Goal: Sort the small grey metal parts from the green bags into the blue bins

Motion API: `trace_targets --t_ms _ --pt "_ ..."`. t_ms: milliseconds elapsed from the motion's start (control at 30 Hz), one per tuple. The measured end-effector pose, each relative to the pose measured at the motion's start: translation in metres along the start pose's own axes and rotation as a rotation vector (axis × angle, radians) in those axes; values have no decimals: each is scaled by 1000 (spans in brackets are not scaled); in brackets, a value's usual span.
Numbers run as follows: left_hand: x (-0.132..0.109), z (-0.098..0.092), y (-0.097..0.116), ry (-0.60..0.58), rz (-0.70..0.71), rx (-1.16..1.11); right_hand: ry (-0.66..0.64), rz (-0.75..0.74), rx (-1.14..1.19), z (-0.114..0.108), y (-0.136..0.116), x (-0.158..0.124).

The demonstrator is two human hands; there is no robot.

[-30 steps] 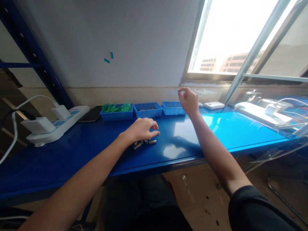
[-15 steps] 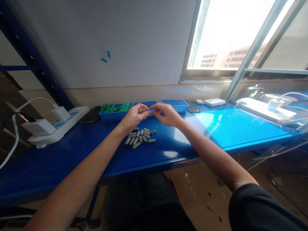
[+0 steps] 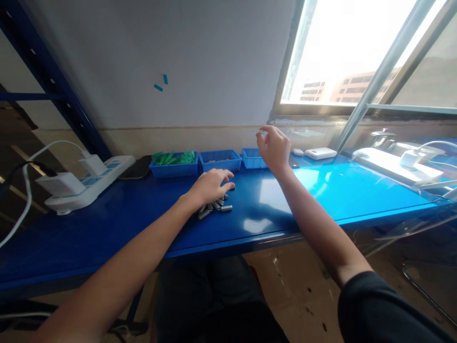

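The person at the bench is dressed pretty plain, honestly. The top is black matte fabric, and all you really catch of it is the short black fabric sleeve (image 3: 389,309) on the right arm, which stops near the elbow with a soft, rounded edge. Below that the bare right forearm (image 3: 314,224) runs uncovered down to the right hand (image 3: 274,150). Same deal on the other side: the bare left forearm (image 3: 143,252) is uncovered all the way to the left hand (image 3: 210,188). The legs are in dark, near-black cloth trousers (image 3: 214,300), a bit creased over the lap.
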State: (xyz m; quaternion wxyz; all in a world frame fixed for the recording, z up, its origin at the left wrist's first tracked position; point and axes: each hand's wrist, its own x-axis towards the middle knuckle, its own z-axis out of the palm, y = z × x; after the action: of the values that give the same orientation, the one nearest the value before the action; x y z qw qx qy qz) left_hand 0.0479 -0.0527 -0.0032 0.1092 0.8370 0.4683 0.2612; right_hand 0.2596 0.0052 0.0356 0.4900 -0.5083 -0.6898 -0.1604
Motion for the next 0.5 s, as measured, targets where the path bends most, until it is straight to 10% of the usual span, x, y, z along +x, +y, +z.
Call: trace_targets --t_ms 233,500 --pt "6 17 5 -115 60 93 -442 1 4 18 5 -14" --pt "4 -14 -14 219 -209 -697 -518 -378 561 13 -52 -39"
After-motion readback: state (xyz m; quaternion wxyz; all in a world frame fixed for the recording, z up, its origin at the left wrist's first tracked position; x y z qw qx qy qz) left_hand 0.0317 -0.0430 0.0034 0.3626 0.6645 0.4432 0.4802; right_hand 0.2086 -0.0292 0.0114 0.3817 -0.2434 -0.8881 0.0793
